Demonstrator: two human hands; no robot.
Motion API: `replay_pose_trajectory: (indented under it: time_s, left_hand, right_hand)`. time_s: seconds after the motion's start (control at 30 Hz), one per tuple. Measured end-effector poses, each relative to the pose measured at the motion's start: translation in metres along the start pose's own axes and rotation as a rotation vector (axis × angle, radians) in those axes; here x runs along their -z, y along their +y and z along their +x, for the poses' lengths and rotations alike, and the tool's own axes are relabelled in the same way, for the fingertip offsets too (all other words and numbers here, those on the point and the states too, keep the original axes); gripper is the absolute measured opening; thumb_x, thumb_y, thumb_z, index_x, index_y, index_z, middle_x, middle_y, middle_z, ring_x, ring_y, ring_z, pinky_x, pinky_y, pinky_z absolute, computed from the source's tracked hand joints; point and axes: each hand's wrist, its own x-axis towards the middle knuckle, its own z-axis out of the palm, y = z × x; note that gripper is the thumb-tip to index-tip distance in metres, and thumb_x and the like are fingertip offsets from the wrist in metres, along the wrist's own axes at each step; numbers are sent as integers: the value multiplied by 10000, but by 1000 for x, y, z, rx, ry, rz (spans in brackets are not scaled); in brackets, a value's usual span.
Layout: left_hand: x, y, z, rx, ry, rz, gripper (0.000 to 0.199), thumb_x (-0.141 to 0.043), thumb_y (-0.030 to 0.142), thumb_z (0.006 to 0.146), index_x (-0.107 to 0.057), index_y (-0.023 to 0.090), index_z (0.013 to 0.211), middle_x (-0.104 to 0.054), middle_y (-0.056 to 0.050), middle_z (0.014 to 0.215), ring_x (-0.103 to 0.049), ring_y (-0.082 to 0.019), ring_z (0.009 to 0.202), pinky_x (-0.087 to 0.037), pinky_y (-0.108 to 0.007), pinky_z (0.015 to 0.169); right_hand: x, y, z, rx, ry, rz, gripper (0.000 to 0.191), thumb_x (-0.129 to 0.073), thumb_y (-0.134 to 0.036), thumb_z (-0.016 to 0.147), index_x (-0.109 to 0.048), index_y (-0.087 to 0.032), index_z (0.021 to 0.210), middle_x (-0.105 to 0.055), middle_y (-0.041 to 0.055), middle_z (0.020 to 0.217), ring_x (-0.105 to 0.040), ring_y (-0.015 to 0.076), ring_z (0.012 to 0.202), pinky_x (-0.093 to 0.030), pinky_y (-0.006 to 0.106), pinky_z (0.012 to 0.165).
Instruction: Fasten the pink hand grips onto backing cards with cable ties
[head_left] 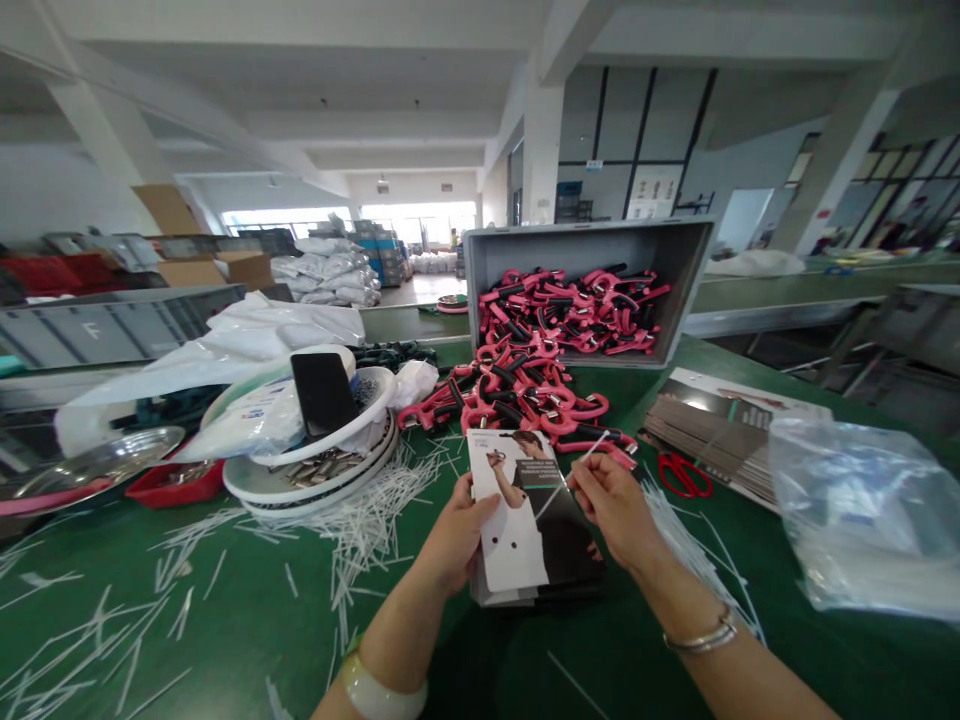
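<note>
My left hand [457, 535] grips a small stack of printed cards [510, 510], whose top card is white with dark punched holes. My right hand [611, 505] pinches a thin white plastic strip [592, 450] between finger and thumb, and the strip's far end reaches toward the top of the cards. Just beyond both hands, a heap of pink-and-black plastic hand grips [510, 395] lies on the green work table [225, 610]. Loose white plastic strips [360, 530] are scattered to my left, and more [675, 530] lie to my right.
A grey crate [585, 240] full of pink grips tilts at the back. On the left are a white bowl [300, 420] holding a phone [324, 393], and metal [90, 470] and red [176, 485] trays. On the right lie red scissors [684, 476], stacked printed sheets [712, 430] and a clear plastic bag [862, 510].
</note>
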Motion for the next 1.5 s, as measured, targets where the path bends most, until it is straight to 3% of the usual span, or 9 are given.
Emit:
replay_pose_trajectory:
  time_s: [0.2, 0.37, 0.57, 0.7, 0.83, 1.27, 1.5]
  left_hand:
    - [-4, -1, -6, -18, -96, 32, 703, -776, 136, 508, -471, 174, 1140, -693, -53, 876, -643, -187, 684, -499, -303, 643]
    - [-5, -5, -8, -44, -39, -24, 735, -698, 110, 563, -406, 229, 1227, -697, -30, 931, -648, -193, 755, -490, -304, 687]
    - [-7, -1, -11, -34, -57, -86, 768, -632, 79, 595, -353, 244, 1291, -695, -29, 916, -649, -185, 713, -490, -305, 667]
    - [-7, 2, -14, -43, -52, -111, 771, -629, 75, 595, -357, 234, 1299, -690, -33, 903, -646, -187, 710, -491, -308, 674]
    - [-6, 3, -15, -35, -66, -121, 752, -621, 81, 615, -354, 234, 1302, -688, -47, 949, -650, -198, 745, -489, -320, 697]
    - [-5, 7, -16, -107, -107, -150, 726, -643, 91, 657, -341, 231, 1303, -687, -59, 990, -645, -203, 841, -461, -349, 809]
    - [-8, 7, -21, -84, -140, -153, 749, -690, 146, 669, -341, 263, 1322, -691, -39, 944, -645, -179, 755, -477, -311, 725]
  right_hand:
    - [-3, 2, -2, 44, 1, -58, 403, -642, -554, 670, -470, -190, 687, -525, -32, 593, -357, 48, 420, -203, 165, 346]
    - [-2, 4, -5, 131, 26, -178, 360, -564, -545, 756, -466, -202, 710, -521, -34, 547, -372, 64, 392, -239, 188, 340]
    - [4, 0, -21, 543, 156, -558, 196, -455, -396, 872, -516, -211, 849, -647, 56, 812, -555, 124, 529, -442, 266, 506]
    - [6, -2, -31, 767, 18, -750, 107, -433, -263, 885, -530, -220, 875, -661, 58, 809, -631, 171, 711, -485, 290, 637]
    - [4, -2, -34, 906, -67, -799, 105, -410, -187, 887, -507, -218, 911, -660, 58, 809, -636, 163, 750, -497, 292, 673]
    - [-1, -13, -38, 1076, -57, -810, 109, -435, -127, 875, -519, -187, 912, -647, 41, 780, -633, 134, 712, -509, 239, 647]
    - [4, 0, -31, 1195, -51, -892, 167, -476, -97, 854, -534, -181, 986, -662, 64, 835, -632, 156, 781, -520, 265, 682]
